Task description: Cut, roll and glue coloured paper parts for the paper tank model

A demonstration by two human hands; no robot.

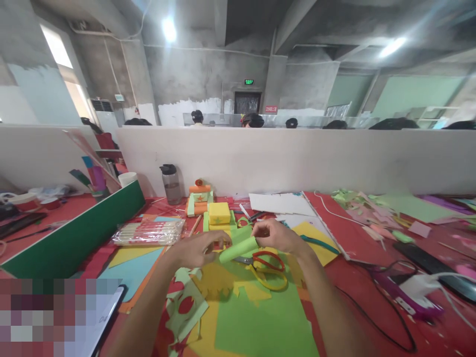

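A light green rolled paper tube (pixel 238 249) slants in front of me above the table. My right hand (pixel 277 235) pinches its upper right end between thumb and fingers. To the left of the tube, my left hand (pixel 203 248) has its fingers curved and apart, close to the tube's lower end with nothing visible in them. Scissors (pixel 268 270) with red and yellow handles lie just below the tube, on green paper sheets (pixel 260 322) and yellow scraps. Behind my hands stand a yellow paper box (pixel 219 214) with a green star and an orange and green paper model (pixel 200 198).
A dark water bottle (pixel 171 186) stands by the white partition (pixel 290 158). Wrapped sticks (pixel 148 233) and a green divider (pixel 82 228) are on the left, with a phone (pixel 107 317) nearer. Paper scraps (pixel 372 210), cables and a purple power strip (pixel 409 297) lie right.
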